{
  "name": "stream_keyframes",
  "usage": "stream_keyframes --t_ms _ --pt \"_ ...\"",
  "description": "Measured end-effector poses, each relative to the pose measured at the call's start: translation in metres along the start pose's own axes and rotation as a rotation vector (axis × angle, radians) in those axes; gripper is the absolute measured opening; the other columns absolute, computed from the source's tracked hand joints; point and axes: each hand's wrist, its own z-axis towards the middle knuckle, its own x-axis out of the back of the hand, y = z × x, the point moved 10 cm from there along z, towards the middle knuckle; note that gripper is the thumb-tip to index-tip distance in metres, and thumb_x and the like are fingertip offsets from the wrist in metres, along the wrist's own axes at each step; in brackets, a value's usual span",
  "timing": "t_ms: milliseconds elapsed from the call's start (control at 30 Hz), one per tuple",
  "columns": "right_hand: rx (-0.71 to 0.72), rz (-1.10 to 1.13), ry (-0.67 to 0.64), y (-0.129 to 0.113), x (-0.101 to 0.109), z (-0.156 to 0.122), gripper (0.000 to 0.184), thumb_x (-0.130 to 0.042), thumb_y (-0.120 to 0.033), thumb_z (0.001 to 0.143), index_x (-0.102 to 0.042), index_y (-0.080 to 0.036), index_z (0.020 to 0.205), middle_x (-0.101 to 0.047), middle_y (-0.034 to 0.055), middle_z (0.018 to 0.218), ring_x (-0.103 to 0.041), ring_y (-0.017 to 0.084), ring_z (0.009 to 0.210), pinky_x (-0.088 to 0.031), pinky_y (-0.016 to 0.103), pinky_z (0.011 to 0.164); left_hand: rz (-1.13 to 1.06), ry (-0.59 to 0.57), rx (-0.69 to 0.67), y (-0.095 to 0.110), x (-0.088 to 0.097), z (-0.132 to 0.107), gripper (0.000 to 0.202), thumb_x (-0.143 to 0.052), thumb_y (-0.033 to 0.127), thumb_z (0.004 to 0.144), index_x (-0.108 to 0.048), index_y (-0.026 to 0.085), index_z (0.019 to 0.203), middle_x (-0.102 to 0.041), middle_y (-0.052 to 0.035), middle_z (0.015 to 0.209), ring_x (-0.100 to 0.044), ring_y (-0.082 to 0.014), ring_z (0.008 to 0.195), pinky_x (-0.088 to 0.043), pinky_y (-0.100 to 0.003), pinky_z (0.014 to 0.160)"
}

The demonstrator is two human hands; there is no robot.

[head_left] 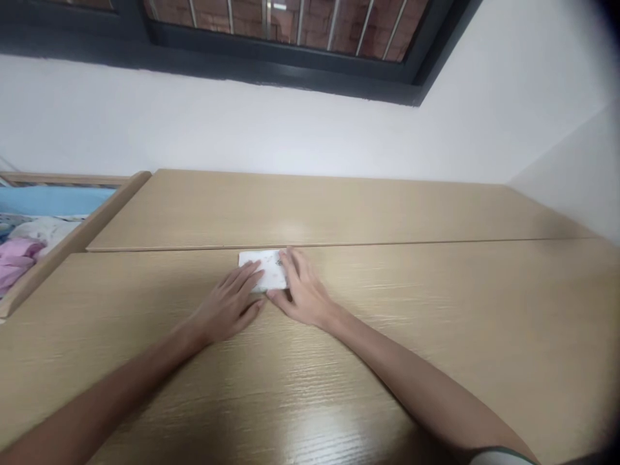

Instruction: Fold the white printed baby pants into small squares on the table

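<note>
A small white folded cloth (272, 266) with a faint dark print lies flat on the wooden board, just in front of the seam. My left hand (232, 303) rests palm down, its outstretched fingertips on the cloth's left and lower part, thumb on the wood. At the cloth's right edge is my right hand (306, 294), fingers extended along that side and thumb by the lower right corner. Both hands press lightly from above, and neither is closed round the cloth. The fingers cover parts of its left and right ends.
The pale wooden board (411, 310) spreads under both arms. Beyond the seam, a second wooden panel (339, 206) reaches the white wall (242, 123). At left, a wooden rail (77, 242) borders bedding and pink fabric (19, 255). A dark-framed window (290, 55) with bars is above.
</note>
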Motion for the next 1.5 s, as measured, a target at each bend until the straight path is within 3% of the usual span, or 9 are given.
stream_keyframes --t_ms 233,333,567,800,933,1133,1267,1367,1500 --pt "0.073 0.03 -0.044 -0.004 -0.004 0.003 0.07 -0.053 -0.018 0.087 -0.033 -0.008 0.154 -0.04 0.0224 0.156 -0.034 0.034 0.147 -0.036 0.056 0.119 -0.025 -0.001 0.081 -0.01 -0.003 -0.002 0.063 -0.053 0.037 0.101 -0.027 0.019 0.156 -0.04 -0.0209 0.159 -0.036 -0.0327 0.151 -0.041 -0.055 0.119" --pt "0.08 0.045 0.009 -0.002 0.001 0.003 0.064 -0.049 -0.012 0.085 -0.04 -0.009 0.148 -0.049 0.0199 0.149 -0.042 0.032 0.14 -0.038 0.053 0.117 -0.02 0.007 0.077 -0.009 -0.001 -0.001 0.063 -0.053 0.037 0.101 -0.027 0.02 0.156 -0.041 -0.0207 0.159 -0.038 -0.0326 0.15 -0.042 -0.055 0.118" --pt "0.13 0.067 0.097 -0.01 0.013 -0.002 0.05 -0.048 -0.022 0.093 -0.045 -0.014 0.143 -0.067 0.0154 0.117 -0.059 0.031 0.101 -0.05 0.051 0.093 -0.032 0.07 0.08 -0.014 0.003 0.0 0.049 -0.053 0.032 0.101 -0.04 0.023 0.147 -0.053 -0.0165 0.15 -0.049 -0.0293 0.142 -0.045 -0.051 0.116" --pt "0.241 0.117 0.278 -0.019 0.028 -0.009 0.066 -0.061 -0.039 0.093 -0.033 -0.02 0.149 -0.066 0.0146 0.12 -0.061 0.031 0.105 -0.05 0.051 0.092 -0.096 0.153 0.095 -0.018 0.017 -0.006 0.033 -0.045 0.019 0.1 -0.055 0.023 0.132 -0.071 -0.0095 0.121 -0.067 -0.0253 0.112 -0.053 -0.044 0.101" --pt "0.338 0.189 0.314 -0.025 0.033 -0.011 0.079 -0.066 -0.042 0.092 -0.022 -0.021 0.155 -0.059 0.0175 0.137 -0.059 0.032 0.124 -0.049 0.052 0.102 -0.273 0.249 0.291 -0.036 0.029 -0.011 0.026 -0.048 0.033 0.102 -0.061 0.022 0.122 -0.074 -0.006 0.111 -0.07 -0.0226 0.098 -0.056 -0.037 0.089" --pt "0.263 0.3 0.137 -0.016 0.015 -0.008 0.087 -0.066 -0.053 0.091 -0.02 -0.019 0.156 -0.053 0.021 0.145 -0.057 0.035 0.131 -0.049 0.054 0.106 -0.537 0.244 0.606 -0.059 0.023 -0.015 0.042 -0.055 0.056 0.097 -0.067 0.016 0.104 -0.07 -0.0044 0.087 -0.064 -0.0178 0.074 -0.051 -0.028 0.064" --pt "0.268 0.495 0.085 -0.012 0.011 -0.007 0.103 -0.065 -0.06 0.09 -0.003 -0.017 0.16 -0.061 0.0174 0.127 -0.066 0.029 0.105 -0.056 0.048 0.091 -0.844 0.195 0.723 -0.064 0.004 -0.015 0.048 -0.058 0.064 0.092 -0.064 0.017 0.096 -0.067 -0.0023 0.075 -0.06 -0.0157 0.061 -0.047 -0.026 0.052" --pt "0.244 0.553 0.073 -0.009 0.011 -0.005 0.098 -0.057 -0.055 0.097 0.007 -0.018 0.162 -0.064 0.0104 0.111 -0.064 0.022 0.089 -0.056 0.043 0.085 -1.164 0.117 0.849 -0.068 -0.021 -0.018 0.046 -0.062 0.065 0.09 -0.057 0.02 0.098 -0.064 0.0005 0.064 -0.057 -0.0149 0.046 -0.043 -0.025 0.04" --pt "0.201 0.503 0.031 -0.009 0.008 -0.003 0.082 -0.053 -0.048 0.102 -0.004 -0.021 0.162 -0.064 0.0109 0.115 -0.064 0.022 0.095 -0.055 0.044 0.091 -1.25 0.033 0.891 -0.068 -0.029 -0.017 0.057 -0.074 0.055 0.083 -0.051 0.019 0.121 -0.069 -0.0011 0.071 -0.064 -0.018 0.049 -0.051 -0.027 0.044"
